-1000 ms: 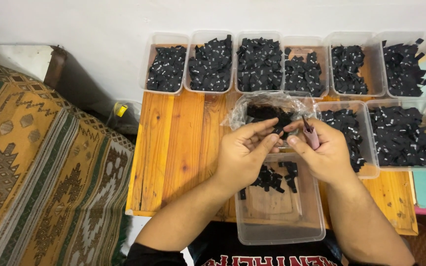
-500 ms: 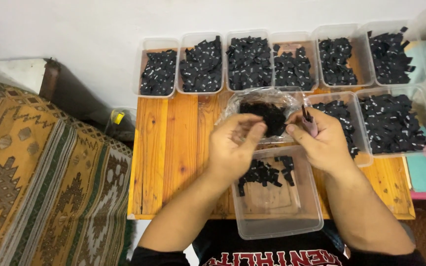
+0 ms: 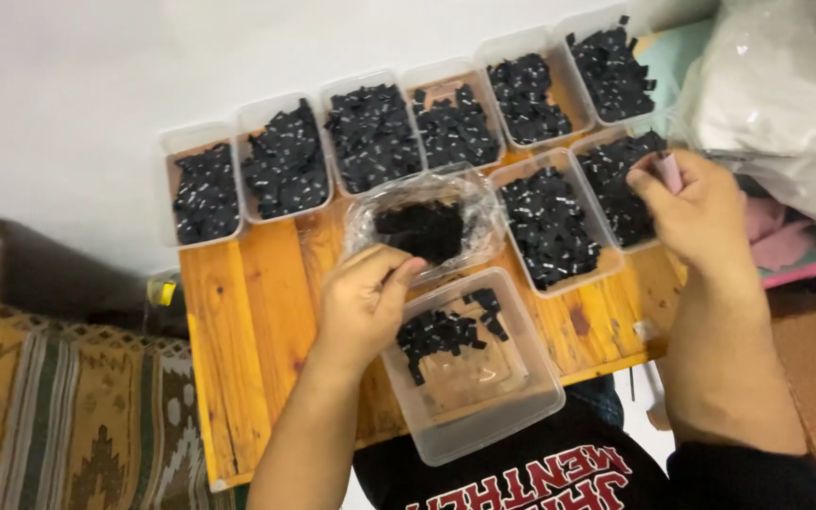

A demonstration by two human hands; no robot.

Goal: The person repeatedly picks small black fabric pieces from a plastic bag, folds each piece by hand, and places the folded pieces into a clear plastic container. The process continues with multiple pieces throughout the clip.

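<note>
Left hand (image 3: 363, 300), fingers pinched closed, hangs just nearside of the plastic bag (image 3: 424, 225); right hand (image 3: 697, 212) grips a pink tool (image 3: 670, 172) over the table's far-right tub (image 3: 627, 185).

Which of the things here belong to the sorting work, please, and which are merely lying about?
In use:
- left hand at the clear bag of black pieces
- right hand holding a small pink tool
- near clear tub
- tubs of black pieces
- wooden table

Lying about:
- patterned rug
- white plastic sheet
</note>
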